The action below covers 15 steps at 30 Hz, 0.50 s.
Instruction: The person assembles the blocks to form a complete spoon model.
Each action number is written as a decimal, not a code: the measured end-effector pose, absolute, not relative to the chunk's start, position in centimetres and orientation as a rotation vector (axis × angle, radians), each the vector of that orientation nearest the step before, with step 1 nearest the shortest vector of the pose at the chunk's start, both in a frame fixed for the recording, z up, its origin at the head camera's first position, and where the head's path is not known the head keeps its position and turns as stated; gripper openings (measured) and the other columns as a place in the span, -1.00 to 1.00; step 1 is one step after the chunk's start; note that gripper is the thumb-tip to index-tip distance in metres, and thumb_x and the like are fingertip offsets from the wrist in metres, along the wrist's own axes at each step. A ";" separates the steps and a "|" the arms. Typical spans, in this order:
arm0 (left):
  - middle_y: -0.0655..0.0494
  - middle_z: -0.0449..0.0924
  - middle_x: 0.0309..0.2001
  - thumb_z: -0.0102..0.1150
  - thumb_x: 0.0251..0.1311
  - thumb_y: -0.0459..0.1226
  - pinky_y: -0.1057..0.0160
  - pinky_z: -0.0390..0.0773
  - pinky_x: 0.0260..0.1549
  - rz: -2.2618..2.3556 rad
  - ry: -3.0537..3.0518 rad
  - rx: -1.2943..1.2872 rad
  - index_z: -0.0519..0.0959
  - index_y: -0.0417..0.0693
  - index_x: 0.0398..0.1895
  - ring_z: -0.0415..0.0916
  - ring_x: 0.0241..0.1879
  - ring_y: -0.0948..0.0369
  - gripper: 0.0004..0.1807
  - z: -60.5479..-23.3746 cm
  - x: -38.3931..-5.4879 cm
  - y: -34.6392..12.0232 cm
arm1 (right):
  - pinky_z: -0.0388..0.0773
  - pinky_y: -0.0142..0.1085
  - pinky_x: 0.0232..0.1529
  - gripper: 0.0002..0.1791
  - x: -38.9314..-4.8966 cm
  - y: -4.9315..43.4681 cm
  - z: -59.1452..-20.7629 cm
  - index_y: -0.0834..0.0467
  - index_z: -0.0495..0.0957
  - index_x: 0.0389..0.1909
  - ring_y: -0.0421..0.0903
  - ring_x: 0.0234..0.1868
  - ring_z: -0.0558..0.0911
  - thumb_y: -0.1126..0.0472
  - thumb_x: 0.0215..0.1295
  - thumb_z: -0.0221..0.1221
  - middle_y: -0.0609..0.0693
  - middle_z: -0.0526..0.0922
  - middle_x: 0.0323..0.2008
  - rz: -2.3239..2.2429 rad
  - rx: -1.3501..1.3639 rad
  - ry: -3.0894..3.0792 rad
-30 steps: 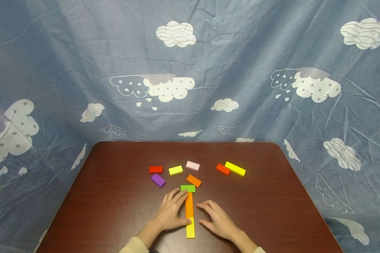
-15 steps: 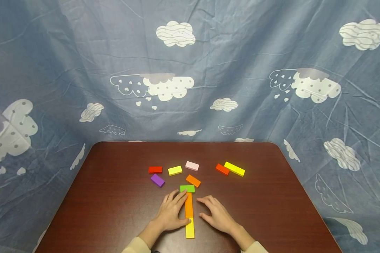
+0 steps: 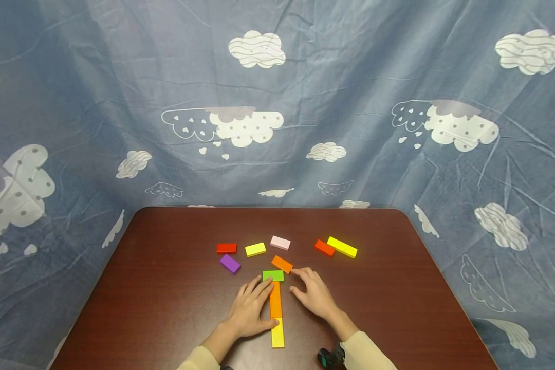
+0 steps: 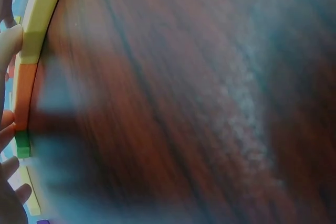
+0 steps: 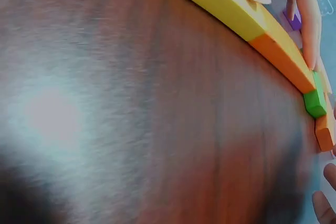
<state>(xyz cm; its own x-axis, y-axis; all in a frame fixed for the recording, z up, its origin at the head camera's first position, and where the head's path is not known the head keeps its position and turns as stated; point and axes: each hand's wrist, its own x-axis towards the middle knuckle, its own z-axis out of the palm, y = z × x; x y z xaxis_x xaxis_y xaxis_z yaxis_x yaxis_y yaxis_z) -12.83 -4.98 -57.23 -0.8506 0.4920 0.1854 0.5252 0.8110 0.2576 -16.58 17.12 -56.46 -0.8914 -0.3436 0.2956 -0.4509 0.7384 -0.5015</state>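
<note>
A yellow block (image 3: 278, 338), an orange block (image 3: 276, 304) and a crosswise green block (image 3: 273, 275) lie end to end in a T shape before me. My left hand (image 3: 248, 314) rests over their left side, thumb on the yellow block and index fingertip where orange meets green. To the right of this row, my right hand (image 3: 318, 295) reaches forward with loosely bent fingers. Its index fingertip is right at the corner of a short orange block (image 3: 282, 264) behind the green one. In the right wrist view that short orange block (image 5: 324, 134) sits beside the fingertips.
Farther back lie a purple block (image 3: 230, 263), a red block (image 3: 226, 248), a short yellow block (image 3: 255, 250) and a pink block (image 3: 280, 243). A second red block (image 3: 325, 247) and a longer yellow one (image 3: 342, 247) meet at right. Behind the brown table (image 3: 166, 298) hangs a cloud-patterned cloth (image 3: 296, 103).
My right hand has moved forward from beside the row to the short orange block, and its sleeve and wrist device have come into view. The left hand stays in place.
</note>
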 end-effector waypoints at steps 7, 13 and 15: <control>0.12 0.18 0.36 0.14 -0.15 0.29 -0.05 0.21 0.20 -0.402 -2.870 -0.838 0.29 -0.05 0.31 0.10 0.35 0.04 -0.04 -57.4 -13.0 -5.0 | 0.50 -0.18 -0.18 -0.48 -18.5 16.3 -56.6 0.14 0.50 0.08 -0.09 -0.17 0.50 0.12 0.05 0.31 -0.01 0.54 -0.12 0.822 0.547 -2.773; 0.11 0.20 0.35 0.14 -0.14 0.29 -0.05 0.24 0.17 -0.379 -2.854 -0.842 0.29 -0.06 0.30 0.13 0.33 0.04 -0.05 -57.5 -13.0 -5.0 | 0.51 -0.18 -0.17 -0.48 -19.7 15.9 -56.6 0.13 0.50 0.08 -0.06 -0.18 0.50 0.11 0.06 0.30 0.01 0.54 -0.13 0.785 0.489 -2.840; 0.11 0.20 0.35 0.13 -0.14 0.29 -0.05 0.25 0.17 -0.372 -2.854 -0.844 0.29 -0.06 0.30 0.13 0.33 0.04 -0.05 -57.5 -13.0 -5.0 | 0.51 -0.18 -0.18 -0.49 -20.1 15.8 -56.5 0.13 0.51 0.07 -0.06 -0.19 0.49 0.11 0.05 0.31 0.01 0.55 -0.14 0.774 0.476 -2.853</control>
<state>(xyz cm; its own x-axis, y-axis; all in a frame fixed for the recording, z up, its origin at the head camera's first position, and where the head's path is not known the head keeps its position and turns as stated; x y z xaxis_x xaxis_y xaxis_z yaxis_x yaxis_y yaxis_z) -13.04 -5.01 -57.46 -0.8326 0.5150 0.2041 0.5501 0.8121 0.1950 -20.10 15.77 -56.55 -0.9388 -0.2631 0.2222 -0.3393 0.8170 -0.4664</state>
